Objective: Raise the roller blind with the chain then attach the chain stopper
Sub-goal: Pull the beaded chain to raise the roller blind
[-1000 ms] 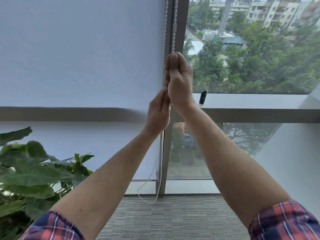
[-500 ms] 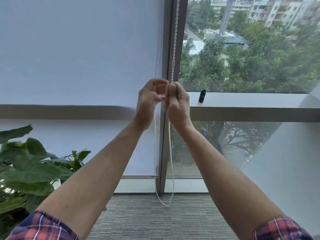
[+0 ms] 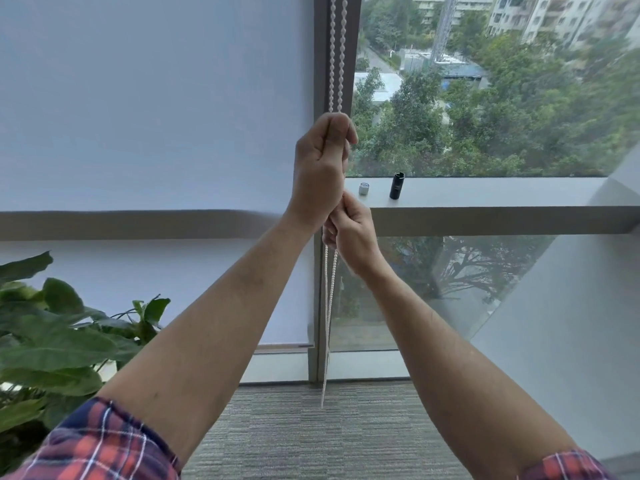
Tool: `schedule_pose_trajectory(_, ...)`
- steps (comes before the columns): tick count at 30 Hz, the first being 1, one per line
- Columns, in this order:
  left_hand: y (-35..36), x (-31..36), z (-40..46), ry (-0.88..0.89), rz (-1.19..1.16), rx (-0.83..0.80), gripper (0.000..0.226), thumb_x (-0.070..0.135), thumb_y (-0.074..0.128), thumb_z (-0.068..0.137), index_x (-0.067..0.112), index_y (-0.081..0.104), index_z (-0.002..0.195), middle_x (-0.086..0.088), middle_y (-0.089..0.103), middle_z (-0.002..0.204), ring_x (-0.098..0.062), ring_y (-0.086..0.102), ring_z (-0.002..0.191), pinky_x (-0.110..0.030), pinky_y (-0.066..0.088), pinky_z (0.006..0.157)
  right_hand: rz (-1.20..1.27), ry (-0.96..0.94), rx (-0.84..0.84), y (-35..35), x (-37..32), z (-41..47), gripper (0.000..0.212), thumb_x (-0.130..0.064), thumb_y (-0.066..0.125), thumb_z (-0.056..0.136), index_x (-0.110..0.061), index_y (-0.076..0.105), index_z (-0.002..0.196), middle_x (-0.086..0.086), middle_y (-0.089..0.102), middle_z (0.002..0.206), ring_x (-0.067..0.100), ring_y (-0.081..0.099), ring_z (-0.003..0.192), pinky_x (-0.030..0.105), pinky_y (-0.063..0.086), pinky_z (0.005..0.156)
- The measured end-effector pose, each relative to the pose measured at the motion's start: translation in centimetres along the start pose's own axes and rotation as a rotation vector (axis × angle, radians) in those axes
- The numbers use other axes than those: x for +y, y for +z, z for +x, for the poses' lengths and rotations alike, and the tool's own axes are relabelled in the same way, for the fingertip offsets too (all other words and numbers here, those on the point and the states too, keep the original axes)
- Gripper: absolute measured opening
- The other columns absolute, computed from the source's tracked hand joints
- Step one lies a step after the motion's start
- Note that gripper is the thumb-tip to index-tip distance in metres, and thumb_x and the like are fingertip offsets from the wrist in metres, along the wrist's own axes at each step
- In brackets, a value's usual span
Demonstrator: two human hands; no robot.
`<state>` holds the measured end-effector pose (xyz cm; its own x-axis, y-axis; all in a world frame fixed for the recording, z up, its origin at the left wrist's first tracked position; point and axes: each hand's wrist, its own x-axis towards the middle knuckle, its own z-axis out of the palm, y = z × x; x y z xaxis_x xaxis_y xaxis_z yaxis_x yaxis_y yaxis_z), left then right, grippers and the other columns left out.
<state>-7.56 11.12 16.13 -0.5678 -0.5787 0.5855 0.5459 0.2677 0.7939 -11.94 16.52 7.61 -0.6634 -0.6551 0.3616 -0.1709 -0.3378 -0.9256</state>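
The beaded chain (image 3: 337, 53) hangs in two white strands of small round plastic beads down the dark window frame (image 3: 320, 64), just to the right of the smooth, pale grey roller blind (image 3: 156, 109). The blind's hem bar sits low, a little above the floor. The left hand (image 3: 320, 168) is the upper one, its grip curled tight round both strands just below where they come into view. The right hand (image 3: 353, 233) sits directly under it, touching the left wrist, fingers pinching the chain. Below that hand the strands fall close together to a narrow loop ending over the ribbed grey carpet (image 3: 311, 438).

On the flat grey window ledge (image 3: 485, 195), to the right of the hands, stand a short silver-grey cylinder (image 3: 363, 188) and, near it, a taller glossy black cylinder (image 3: 397, 185), both upright. Broad green plant leaves (image 3: 52, 341) fill the lower left. Rolled plaid sleeves (image 3: 97, 445) of red, navy and white cover both upper arms.
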Motion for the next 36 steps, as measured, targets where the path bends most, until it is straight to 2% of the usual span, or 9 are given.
schedule_pose_trajectory(5, -0.7, -1.9, -1.7, -0.015, 0.066, 0.032, 0.031, 0.009, 0.04, 0.102, 0.015, 0.049, 0.073, 0.012, 0.04, 0.056, -0.003, 0.035, 0.046, -0.018, 0.031, 0.044, 0.004, -0.023, 0.074, -0.9, -1.9, 1.3, 0.039, -0.035, 0.033, 0.101, -0.009, 0.061, 0.094, 0.018, 0.059, 0.079, 0.026, 0.057, 0.069, 0.032, 0.05, 0.061)
schedule_pose_trajectory(9, -1.1, -4.4, -3.4, -0.071, 0.07, 0.031, 0.036, 0.011, 0.044, 0.097, 0.029, 0.052, 0.067, 0.015, 0.045, 0.057, -0.009, 0.035, 0.055, -0.028, 0.03, 0.053, 0.018, -0.059, 0.1, -0.1, -4.8, 2.9, 0.043, -0.039, 0.033, 0.102, -0.011, 0.066, 0.1, 0.014, 0.065, 0.092, 0.025, 0.062, 0.087, 0.039, 0.053, 0.082)
schedule_pose_trajectory(12, -1.5, -5.5, -4.4, -0.127, 0.048, 0.029, 0.043, 0.015, 0.043, 0.099, 0.037, 0.054, 0.064, 0.015, 0.041, 0.053, -0.012, 0.03, 0.053, -0.032, 0.024, 0.051, 0.115, -0.12, -0.001, 0.9, -7.2, 3.5, 0.043, -0.032, 0.03, 0.107, -0.005, 0.062, 0.106, 0.013, 0.059, 0.082, 0.028, 0.057, 0.069, 0.039, 0.053, 0.066)
schedule_pose_trajectory(15, -1.9, -5.5, -4.7, -0.147, 0.035, 0.021, 0.045, 0.015, 0.041, 0.101, 0.038, 0.054, 0.064, 0.015, 0.038, 0.05, -0.009, 0.028, 0.048, -0.027, 0.023, 0.048, 0.098, -0.146, -0.067, 1.6, -8.6, 3.8, 0.038, -0.025, 0.029, 0.11, -0.002, 0.059, 0.108, 0.007, 0.043, 0.066, 0.015, 0.036, 0.046, 0.024, 0.031, 0.042)
schedule_pose_trajectory(17, -2.2, -5.4, -4.6, -0.129, 0.047, 0.023, 0.045, 0.014, 0.041, 0.101, 0.037, 0.051, 0.064, 0.015, 0.038, 0.051, -0.007, 0.028, 0.048, -0.025, 0.025, 0.049, 0.108, -0.135, -0.081, 2.2, -8.9, 3.9, 0.036, -0.023, 0.029, 0.11, -0.004, 0.059, 0.102, 0.0, 0.033, 0.06, 0.009, 0.025, 0.042, 0.021, 0.02, 0.041)
schedule_pose_trajectory(22, -2.6, -5.8, -4.8, -0.097, 0.085, 0.034, 0.052, -0.001, 0.04, 0.097, 0.036, 0.052, 0.063, 0.012, 0.045, 0.048, -0.003, 0.033, 0.048, -0.019, 0.028, 0.049, -0.017, -0.258, 0.025, 3.6, -8.0, 3.7, 0.035, -0.018, 0.038, 0.106, -0.018, 0.048, 0.073, -0.008, 0.034, 0.054, 0.008, 0.028, 0.047, 0.024, 0.025, 0.043)
schedule_pose_trajectory(31, -3.9, -7.8, -8.5, -0.217, 0.116, -0.169, 0.042, 0.005, 0.045, 0.094, 0.03, 0.06, 0.065, 0.011, 0.049, 0.052, -0.008, 0.038, 0.051, -0.026, 0.031, 0.052, -0.145, -0.205, 0.073, 2.0, -3.1, 0.8, 0.034, -0.026, 0.04, 0.104, -0.022, 0.045, 0.07, -0.015, 0.037, 0.055, 0.009, 0.031, 0.051, 0.022, 0.027, 0.05)
schedule_pose_trajectory(34, -5.3, -7.2, -7.0, -0.231, 0.158, -0.317, 0.024, 0.015, 0.049, 0.092, 0.004, 0.067, 0.08, -0.013, 0.06, 0.07, -0.018, 0.052, 0.07, -0.034, 0.043, 0.065, -0.154, -0.203, 0.089, 1.4, -2.8, 0.7, 0.035, -0.025, 0.04, 0.104, -0.014, 0.043, 0.071, -0.016, 0.038, 0.056, 0.009, 0.032, 0.051, 0.023, 0.028, 0.051)
schedule_pose_trajectory(36, -6.3, -6.3, -5.5, -0.22, 0.118, -0.282, 0.025, 0.008, 0.046, 0.087, 0.009, 0.071, 0.086, -0.003, 0.069, 0.081, -0.015, 0.06, 0.082, -0.029, 0.049, 0.077, -0.16, -0.216, 0.096, 1.2, -2.6, 0.6, 0.036, -0.024, 0.04, 0.104, -0.009, 0.045, 0.071, -0.016, 0.04, 0.056, 0.008, 0.034, 0.053, 0.025, 0.03, 0.054)
